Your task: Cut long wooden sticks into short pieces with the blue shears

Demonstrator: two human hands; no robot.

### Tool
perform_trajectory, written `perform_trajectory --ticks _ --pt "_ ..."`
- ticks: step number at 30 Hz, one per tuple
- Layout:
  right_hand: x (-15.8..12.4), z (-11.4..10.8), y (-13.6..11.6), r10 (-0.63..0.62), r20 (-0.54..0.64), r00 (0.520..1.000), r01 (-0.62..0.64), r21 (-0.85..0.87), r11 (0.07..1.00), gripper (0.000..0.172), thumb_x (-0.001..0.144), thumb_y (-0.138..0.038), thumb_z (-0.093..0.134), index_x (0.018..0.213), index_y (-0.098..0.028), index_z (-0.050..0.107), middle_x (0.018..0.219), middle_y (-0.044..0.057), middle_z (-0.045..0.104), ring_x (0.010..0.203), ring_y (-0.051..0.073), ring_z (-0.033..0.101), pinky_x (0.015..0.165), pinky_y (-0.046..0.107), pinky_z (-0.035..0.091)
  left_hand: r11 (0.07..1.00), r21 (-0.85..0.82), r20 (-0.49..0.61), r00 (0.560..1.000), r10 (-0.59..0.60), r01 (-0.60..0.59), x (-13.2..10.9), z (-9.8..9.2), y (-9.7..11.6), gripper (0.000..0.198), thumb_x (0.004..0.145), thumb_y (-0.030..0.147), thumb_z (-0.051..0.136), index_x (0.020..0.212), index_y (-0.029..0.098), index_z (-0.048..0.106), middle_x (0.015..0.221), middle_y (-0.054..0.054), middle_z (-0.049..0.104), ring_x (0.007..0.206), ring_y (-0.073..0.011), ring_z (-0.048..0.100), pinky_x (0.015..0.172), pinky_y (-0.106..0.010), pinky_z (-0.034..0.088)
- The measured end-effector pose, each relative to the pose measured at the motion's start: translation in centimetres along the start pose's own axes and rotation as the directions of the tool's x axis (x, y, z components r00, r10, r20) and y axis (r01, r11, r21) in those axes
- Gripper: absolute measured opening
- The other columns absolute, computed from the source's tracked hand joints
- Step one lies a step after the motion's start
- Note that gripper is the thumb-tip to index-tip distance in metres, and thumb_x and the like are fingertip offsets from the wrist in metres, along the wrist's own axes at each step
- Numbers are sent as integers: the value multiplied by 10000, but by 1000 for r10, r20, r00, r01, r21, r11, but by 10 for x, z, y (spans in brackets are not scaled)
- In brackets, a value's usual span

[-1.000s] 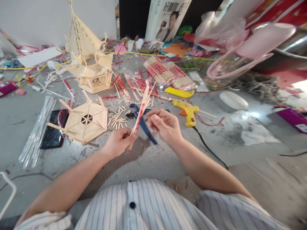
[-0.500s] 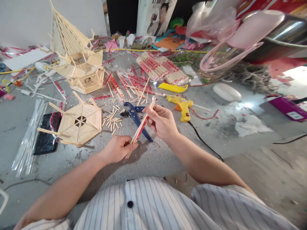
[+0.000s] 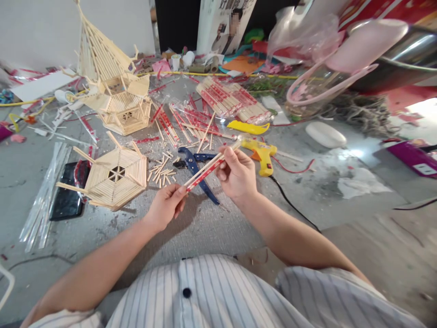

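Observation:
Between my hands is a packet of disposable chopsticks (image 3: pixel 205 174), pale wood in a clear wrapper with red print. My left hand (image 3: pixel 166 203) pinches its lower left end, while my right hand (image 3: pixel 238 173) grips the upper right end. Beneath it on the table lie blue-handled cutters (image 3: pixel 201 184), partly covered by the packet and my right hand. Short cut stick pieces (image 3: pixel 162 171) are scattered to the left of the cutters. Farther left, a flat polygonal panel of glued sticks (image 3: pixel 116 177) has several sticks jutting from its edge.
A tiered stick pagoda model (image 3: pixel 119 102) stands at the back left. Behind my right hand lie a yellow glue gun (image 3: pixel 262 155) with its black cord, a yellow-handled knife (image 3: pixel 248 127) and bundled chopsticks (image 3: pixel 221 98). A phone (image 3: pixel 66 191) and clear strips (image 3: pixel 43 200) lie left.
The chopstick packet has turned from steep to flatter. My right hand has moved slightly right, and my left hand has shifted slightly left and up along with its lower end.

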State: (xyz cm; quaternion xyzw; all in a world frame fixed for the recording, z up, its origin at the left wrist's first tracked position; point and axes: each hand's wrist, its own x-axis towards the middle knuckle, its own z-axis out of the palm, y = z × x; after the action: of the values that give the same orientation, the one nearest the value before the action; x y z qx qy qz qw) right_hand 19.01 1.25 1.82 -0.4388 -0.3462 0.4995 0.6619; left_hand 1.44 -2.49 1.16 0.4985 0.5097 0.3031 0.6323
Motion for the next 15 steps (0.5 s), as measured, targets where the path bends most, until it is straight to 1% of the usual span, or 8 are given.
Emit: perform_trajectory --ticks 2,4,7,9,13,15 --pt "0 1 2 29 -6 1000 -29 13 999 327 637 -536 668 734 -232 597 479 -76 394 348 37 304 336 237 210 998 -5 -50 997 66 -66 -1 2 -5 411 771 574 486 680 175 445 429 93 335 363 -38 270 372 -183 197" --pt "0 2 2 36 -17 999 -35 44 998 335 617 -527 689 728 -225 600 481 -72 412 355 36 316 338 233 218 992 -28 -101 987 124 -127 -1 2 -8 409 783 565 480 665 179 415 452 92 300 392 -37 258 388 -184 196" --pt "-1 2 1 42 -21 999 -40 82 996 326 595 -505 715 711 -217 613 474 -66 446 357 36 342 340 226 229 986 -77 -184 974 133 -149 0 1 -10 396 794 557 469 671 193 371 481 90 276 401 -40 256 384 -188 182" --pt "-2 4 1 63 1 998 -63 80 995 321 582 -495 727 686 -213 613 463 -65 461 348 35 346 333 220 225 985 -82 -224 966 130 -151 1 1 -10 389 794 556 469 681 199 362 498 90 249 402 -41 247 381 -191 176" --pt "-6 9 3 152 88 985 -160 97 982 323 542 -475 756 661 -204 628 444 -63 482 343 31 349 318 195 227 985 -5 -235 958 167 -173 0 2 -9 374 804 549 456 693 202 372 515 86 246 412 -46 238 386 -200 194" --pt "-11 12 7 181 132 975 -195 99 976 311 543 -461 759 670 -200 646 442 -62 502 335 29 363 310 185 233 983 24 -240 953 185 -184 0 2 -9 370 810 549 449 703 200 385 509 85 262 415 -49 249 388 -201 202"
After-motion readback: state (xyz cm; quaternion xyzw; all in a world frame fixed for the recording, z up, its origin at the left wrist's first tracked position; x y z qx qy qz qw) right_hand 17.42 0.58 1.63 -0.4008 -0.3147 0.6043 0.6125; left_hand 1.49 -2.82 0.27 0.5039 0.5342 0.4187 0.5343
